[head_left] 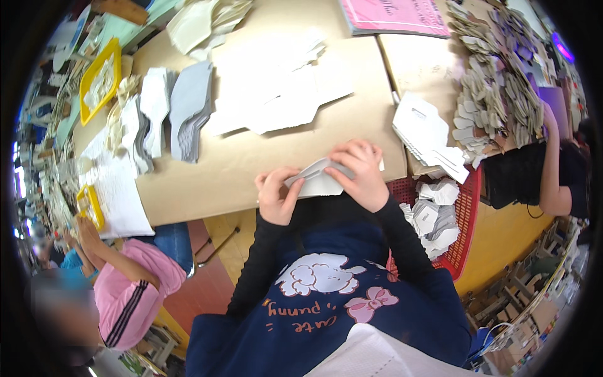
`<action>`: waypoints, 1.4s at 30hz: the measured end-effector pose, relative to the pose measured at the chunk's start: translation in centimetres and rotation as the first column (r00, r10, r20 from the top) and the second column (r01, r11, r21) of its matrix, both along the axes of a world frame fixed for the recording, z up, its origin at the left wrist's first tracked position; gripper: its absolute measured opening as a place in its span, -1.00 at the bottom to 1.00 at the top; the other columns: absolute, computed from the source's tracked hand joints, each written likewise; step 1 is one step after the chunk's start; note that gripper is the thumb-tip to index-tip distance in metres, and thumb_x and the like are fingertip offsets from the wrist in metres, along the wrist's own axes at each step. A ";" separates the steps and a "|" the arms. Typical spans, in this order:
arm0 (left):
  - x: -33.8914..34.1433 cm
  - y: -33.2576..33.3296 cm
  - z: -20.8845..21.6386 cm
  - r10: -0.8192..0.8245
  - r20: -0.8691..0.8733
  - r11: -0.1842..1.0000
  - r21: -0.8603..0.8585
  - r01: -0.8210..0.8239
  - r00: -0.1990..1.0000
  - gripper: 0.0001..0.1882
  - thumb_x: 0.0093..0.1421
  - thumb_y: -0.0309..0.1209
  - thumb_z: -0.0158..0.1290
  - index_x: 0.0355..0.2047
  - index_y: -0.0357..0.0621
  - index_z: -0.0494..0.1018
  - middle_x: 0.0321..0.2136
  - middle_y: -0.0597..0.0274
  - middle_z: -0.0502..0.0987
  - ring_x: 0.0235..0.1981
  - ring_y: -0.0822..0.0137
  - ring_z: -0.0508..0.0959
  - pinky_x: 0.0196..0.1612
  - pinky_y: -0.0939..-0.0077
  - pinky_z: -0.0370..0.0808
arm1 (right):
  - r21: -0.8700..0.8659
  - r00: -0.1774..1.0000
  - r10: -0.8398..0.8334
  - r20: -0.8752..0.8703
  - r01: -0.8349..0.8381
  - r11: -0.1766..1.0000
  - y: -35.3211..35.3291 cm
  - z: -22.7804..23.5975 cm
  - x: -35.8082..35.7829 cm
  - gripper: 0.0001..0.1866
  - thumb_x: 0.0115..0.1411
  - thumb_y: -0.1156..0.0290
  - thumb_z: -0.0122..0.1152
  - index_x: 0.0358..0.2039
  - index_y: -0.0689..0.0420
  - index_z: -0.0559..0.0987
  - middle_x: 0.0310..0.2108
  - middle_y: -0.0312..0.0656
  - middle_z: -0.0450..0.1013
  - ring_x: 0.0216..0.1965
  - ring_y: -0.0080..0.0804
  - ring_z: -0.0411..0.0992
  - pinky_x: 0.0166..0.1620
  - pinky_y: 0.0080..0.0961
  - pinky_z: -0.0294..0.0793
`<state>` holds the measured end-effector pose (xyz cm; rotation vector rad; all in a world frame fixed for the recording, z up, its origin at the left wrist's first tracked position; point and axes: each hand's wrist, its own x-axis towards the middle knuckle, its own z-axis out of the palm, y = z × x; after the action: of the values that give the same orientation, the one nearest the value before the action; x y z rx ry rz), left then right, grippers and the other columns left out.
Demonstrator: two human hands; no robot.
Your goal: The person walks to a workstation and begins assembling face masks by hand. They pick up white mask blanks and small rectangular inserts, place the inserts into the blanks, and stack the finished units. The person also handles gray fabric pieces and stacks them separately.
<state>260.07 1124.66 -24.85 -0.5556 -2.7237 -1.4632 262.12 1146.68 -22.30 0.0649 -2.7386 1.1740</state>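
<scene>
Both my hands are on one flat white cut piece (317, 179), held just off the near edge of the cardboard-covered table (251, 169), right over my lap. Left hand (276, 196) is pinched closed on its lower left corner, thumb on top. Right hand (359, 174) is clamped over the right end, fingers curled down on it. Holding it two-handed close to my chest likely keeps the thin piece flat and easy to check. Supply sits in reach: a fanned stack of white shaped pieces (430, 135) just right of my right hand, and more white pieces in a red mesh basket (468, 213) below it, at my right side. Grey and white stacks (179, 110) lie further left on the table, probably sorted by kind. A loose spread of white sheets (276, 88) is mid-table. A pink printed sheet (396, 16) lies at the far edge, a yellow tray (100, 78) at far left, and a tan heap of cut parts (496, 75) at far right.
</scene>
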 end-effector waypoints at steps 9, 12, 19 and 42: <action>-2.4 3.9 3.5 0.113 0.163 0.937 0.309 -0.160 0.980 -0.59 0.14 -0.46 0.23 0.01 -0.17 0.47 -0.01 0.16 0.53 0.04 0.18 0.45 0.22 0.27 0.23 | -0.017 0.924 -0.342 -0.172 0.344 0.939 3.7 4.3 1.7 -0.87 0.05 0.46 0.41 -0.39 0.17 0.62 -0.38 -0.18 0.54 -0.20 -0.26 0.46 0.03 -0.34 0.23; -5.0 4.2 4.1 0.083 -0.089 0.995 0.056 -0.078 0.993 -0.59 0.16 -0.42 0.21 0.03 -0.17 0.47 0.07 0.14 0.47 0.09 0.11 0.42 0.24 0.22 0.22 | -0.198 0.759 -0.646 -0.081 0.623 0.756 8.5 4.4 2.4 -0.80 0.09 0.45 0.39 -0.27 0.26 0.66 -0.32 -0.10 0.59 -0.22 -0.26 0.49 0.03 -0.38 0.31; -7.7 2.9 1.4 0.034 -0.320 0.937 -0.319 -0.141 0.947 -0.64 0.18 -0.36 0.20 0.01 0.07 0.53 0.16 0.35 0.46 0.30 0.19 0.31 0.37 -0.05 0.00 | 0.014 0.698 -0.697 -0.165 0.709 0.705 12.0 3.9 4.3 -0.60 0.19 0.51 0.27 0.08 0.15 0.56 0.08 -0.08 0.37 0.15 -0.15 0.32 0.21 -0.28 0.26; -0.5 0.6 2.1 -0.446 -0.288 0.892 -0.226 0.392 0.847 -0.78 0.03 -0.40 0.28 -0.27 -0.07 0.61 -0.13 0.30 0.61 -0.10 0.28 0.57 0.02 0.27 0.41 | -0.141 0.958 -0.182 -0.223 0.153 0.978 1.0 7.4 -2.5 -0.72 0.08 0.56 0.32 -0.15 0.13 0.66 -0.06 -0.12 0.48 -0.03 -0.15 0.42 -0.01 -0.30 0.43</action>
<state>259.55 1125.29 -22.75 -1.3487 -2.5547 -1.0704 259.66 1147.69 -14.92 -0.0409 -2.4107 1.2004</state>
